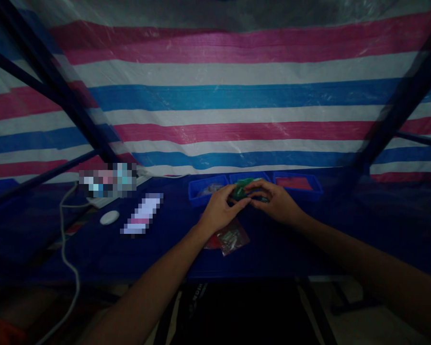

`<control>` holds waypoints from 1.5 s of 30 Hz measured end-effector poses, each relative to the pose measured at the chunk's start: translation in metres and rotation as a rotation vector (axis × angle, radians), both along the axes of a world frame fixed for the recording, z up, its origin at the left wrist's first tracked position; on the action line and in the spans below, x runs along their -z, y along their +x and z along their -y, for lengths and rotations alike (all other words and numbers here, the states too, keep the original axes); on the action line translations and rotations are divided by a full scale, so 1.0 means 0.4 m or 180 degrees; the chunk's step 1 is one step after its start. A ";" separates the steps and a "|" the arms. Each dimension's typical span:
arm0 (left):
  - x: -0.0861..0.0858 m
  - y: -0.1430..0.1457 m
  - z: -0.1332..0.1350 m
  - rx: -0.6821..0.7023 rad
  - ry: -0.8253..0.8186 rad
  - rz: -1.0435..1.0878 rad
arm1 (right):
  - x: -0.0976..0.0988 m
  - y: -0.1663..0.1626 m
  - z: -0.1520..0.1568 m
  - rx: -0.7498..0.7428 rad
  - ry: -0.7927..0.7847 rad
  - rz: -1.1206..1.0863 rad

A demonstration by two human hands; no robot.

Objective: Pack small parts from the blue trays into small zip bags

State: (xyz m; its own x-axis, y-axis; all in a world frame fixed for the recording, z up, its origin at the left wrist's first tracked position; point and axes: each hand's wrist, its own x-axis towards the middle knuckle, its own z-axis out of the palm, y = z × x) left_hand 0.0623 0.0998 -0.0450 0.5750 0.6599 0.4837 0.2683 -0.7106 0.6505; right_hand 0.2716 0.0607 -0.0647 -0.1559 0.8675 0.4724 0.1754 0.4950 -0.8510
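Note:
My left hand point(220, 209) and my right hand point(277, 202) meet at the middle blue bin, thumbs and fingertips curled towards each other. Green plastic packets point(240, 190) show between and behind the fingers; whether they lie in the bin or are partly lifted, I cannot tell. Both hands are closed in a pinch, and what sits between the fingertips is too dark and small to make out. Below my left hand, a clear bag of small metal-looking parts point(232, 238) lies on the table, partly over a red packet point(212, 242).
The left blue bin point(191, 193) holds clear packets, the right blue bin point(319, 191) red ones. Left on the blue table point(283, 254) are a phone point(142, 214), a round white object point(109, 218) and a white cable point(63, 239). Striped sheeting point(237, 98) hangs behind, between dark posts.

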 end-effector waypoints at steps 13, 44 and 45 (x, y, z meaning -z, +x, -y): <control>0.032 0.007 -0.027 0.0210 -0.0757 0.0603 | 0.006 0.000 -0.014 0.0179 -0.0471 -0.0447; 0.018 0.003 -0.013 -0.0184 -0.0105 0.0531 | 0.018 0.013 -0.029 0.0424 -0.0513 -0.0459; 0.016 0.002 -0.013 -0.0226 0.0001 0.0539 | 0.019 0.018 -0.032 0.0561 -0.0540 -0.0467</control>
State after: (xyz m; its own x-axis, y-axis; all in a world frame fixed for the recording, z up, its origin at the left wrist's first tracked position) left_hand 0.0631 0.1048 -0.0515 0.4374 0.6958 0.5698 0.2043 -0.6939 0.6905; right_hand 0.2787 0.0736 -0.0721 0.0639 0.9437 0.3247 0.1148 0.3162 -0.9417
